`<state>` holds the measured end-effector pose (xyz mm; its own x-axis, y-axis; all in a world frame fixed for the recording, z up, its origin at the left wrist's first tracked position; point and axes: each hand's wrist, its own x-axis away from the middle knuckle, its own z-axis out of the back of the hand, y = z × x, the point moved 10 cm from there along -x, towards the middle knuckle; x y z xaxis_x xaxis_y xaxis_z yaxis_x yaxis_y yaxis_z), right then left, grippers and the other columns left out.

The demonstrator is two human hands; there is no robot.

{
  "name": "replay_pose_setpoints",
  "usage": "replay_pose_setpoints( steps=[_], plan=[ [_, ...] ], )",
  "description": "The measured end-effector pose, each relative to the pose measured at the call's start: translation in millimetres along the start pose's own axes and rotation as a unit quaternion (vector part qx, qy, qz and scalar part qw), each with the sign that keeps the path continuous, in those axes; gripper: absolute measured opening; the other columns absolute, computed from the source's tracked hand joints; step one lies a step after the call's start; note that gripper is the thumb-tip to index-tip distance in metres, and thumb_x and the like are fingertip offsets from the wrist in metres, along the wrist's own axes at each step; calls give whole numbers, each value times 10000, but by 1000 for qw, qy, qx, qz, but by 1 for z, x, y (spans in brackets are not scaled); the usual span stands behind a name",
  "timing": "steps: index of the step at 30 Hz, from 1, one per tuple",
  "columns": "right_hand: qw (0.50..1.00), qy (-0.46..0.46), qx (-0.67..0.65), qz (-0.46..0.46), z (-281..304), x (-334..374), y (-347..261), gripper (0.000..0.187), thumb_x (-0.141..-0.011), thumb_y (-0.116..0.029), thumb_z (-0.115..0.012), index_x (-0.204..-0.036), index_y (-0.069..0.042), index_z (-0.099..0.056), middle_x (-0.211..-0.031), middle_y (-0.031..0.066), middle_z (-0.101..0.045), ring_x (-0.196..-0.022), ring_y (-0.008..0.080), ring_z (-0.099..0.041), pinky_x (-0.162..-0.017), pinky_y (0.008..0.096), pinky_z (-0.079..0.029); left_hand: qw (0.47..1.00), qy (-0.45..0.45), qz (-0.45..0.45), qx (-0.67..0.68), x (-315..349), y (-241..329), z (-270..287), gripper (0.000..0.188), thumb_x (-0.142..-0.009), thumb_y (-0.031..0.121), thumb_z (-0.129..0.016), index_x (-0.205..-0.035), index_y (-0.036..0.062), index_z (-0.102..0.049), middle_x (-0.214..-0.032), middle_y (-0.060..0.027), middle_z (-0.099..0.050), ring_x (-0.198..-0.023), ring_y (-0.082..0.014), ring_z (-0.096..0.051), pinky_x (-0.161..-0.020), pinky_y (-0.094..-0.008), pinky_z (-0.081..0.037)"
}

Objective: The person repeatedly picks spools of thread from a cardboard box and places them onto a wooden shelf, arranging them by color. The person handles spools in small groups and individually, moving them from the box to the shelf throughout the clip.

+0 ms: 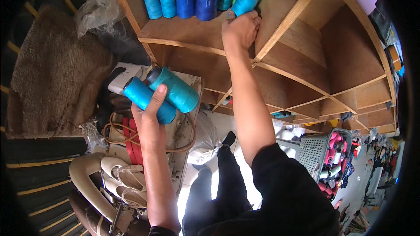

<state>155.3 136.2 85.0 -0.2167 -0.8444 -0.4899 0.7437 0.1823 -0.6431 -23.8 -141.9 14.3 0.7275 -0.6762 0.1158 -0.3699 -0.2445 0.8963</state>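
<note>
Right hand gripping a spool at the shelf while the left is holding two

The right hand is reaching into the upper compartment of the wooden shelf, its grip closing around the lower part of a tilted blue spool; the far fingers are hiding behind it. That spool is leaning at the front right of a cluster, where two dark-blue spools are standing upright farther left. The left hand is clasping a bright-blue spool and a teal spool side by side, its thumb pressing across them, above a cluttered worktop.

The step in hand is apparently handling spools one at a time at the compartment; whether the right hand is setting its spool in or lifting it out, one cannot tell. The next move is probably calling for straightening that spool without knocking its neighbours, with the left hand keeping its pair firmly together.
</note>
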Motion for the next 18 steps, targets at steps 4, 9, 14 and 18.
replay_pose_setpoints(
  steps=[4, 9, 14, 18],
  plan=[
    [997, -1, -28, 74, 26, 51, -16, 545, -843, -232, -748, -1176, 99, -472, -1142, 286, -536, -1086, 440, -555, -967, 506, -441, 999, 15, -24, -22, -8, 16, 0, 543, -815, 217, -830, -1243, -5, -579, -1085, -76, -651, -999, -177, -618, -921, -329, -467],
    [972, -71, -121, 189, 9, 73, -44, 574, -842, -188, -749, -1261, 84, -467, -1154, 280, -534, -1104, 451, -535, -973, 520, -414, 994, -76, -46, -64, -32, 37, -38, 511, -814, 210, -837, -1206, -14, -598, -1078, -106, -671, -963, -185, -653, -867, -332, -509],
    [949, -100, -191, 229, -8, 67, -53, 558, -848, -211, -770, -1263, 51, -504, -1139, 277, -604, -1043, 449, -606, -893, 492, -492, 976, -165, -85, -113, -46, 34, -62, 466, -806, 198, -851, -1165, 0, -631, -1020, -90, -713, -899, -164, -685, -829, -331, -537],
    [908, -127, -374, 136, 18, 66, -34, 490, -880, -290, -769, -1205, 24, -581, -1016, 178, -683, -825, 317, -688, -706, 425, -545, 980, -153, -76, -105, -52, 29, -60, 442, -806, 169, -848, -1156, -1, -641, -1025, -90, -715, -912, -159, -683, -828, -322, -539]
  ],
)
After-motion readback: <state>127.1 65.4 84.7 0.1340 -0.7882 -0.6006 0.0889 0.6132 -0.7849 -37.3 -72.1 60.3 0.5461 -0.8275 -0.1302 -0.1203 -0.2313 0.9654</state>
